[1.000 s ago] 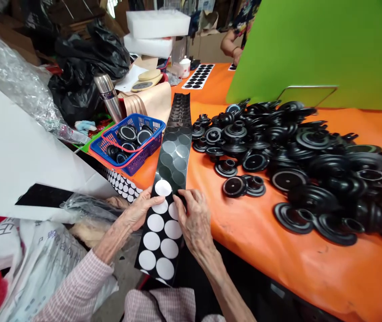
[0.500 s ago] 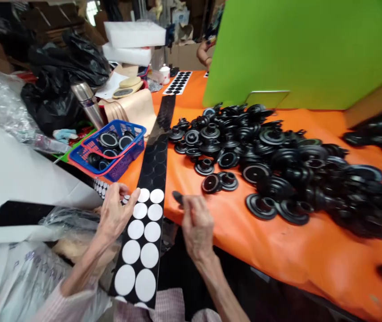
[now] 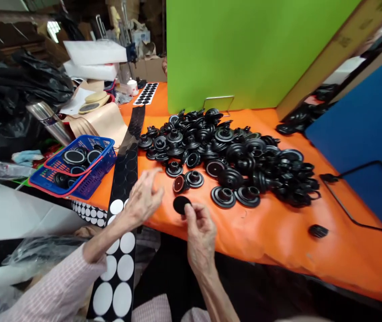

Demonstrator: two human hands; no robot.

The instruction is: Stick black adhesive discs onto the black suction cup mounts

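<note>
Pinched between the thumb and fingers of my right hand (image 3: pixel 201 230) is a thin round black pad (image 3: pixel 181 205), held over the orange table's front part. My left hand (image 3: pixel 144 197) is open, its fingers spread above the table and holding nothing. Beneath my left forearm runs a long black strip of round stickers (image 3: pixel 124 243), with white circles where pads are gone. Just ahead of both hands lies a black round part (image 3: pixel 179 184) with a reddish-brown face, touching a stepped black part (image 3: pixel 194 178). Behind them is a big heap of similar black parts (image 3: pixel 207 143).
A blue basket (image 3: pixel 93 181) with black parts inside stands on the left, near a steel flask (image 3: pixel 48 120). A green board (image 3: pixel 238 53) rises behind the heap. A blue panel (image 3: pixel 362 134) is on the right, and a small black piece (image 3: pixel 318 230) lies near it.
My left hand has left the sticker strip and reached right, toward the loose parts. My right hand still holds the black pad, now turned face-on. The view has swung right.
</note>
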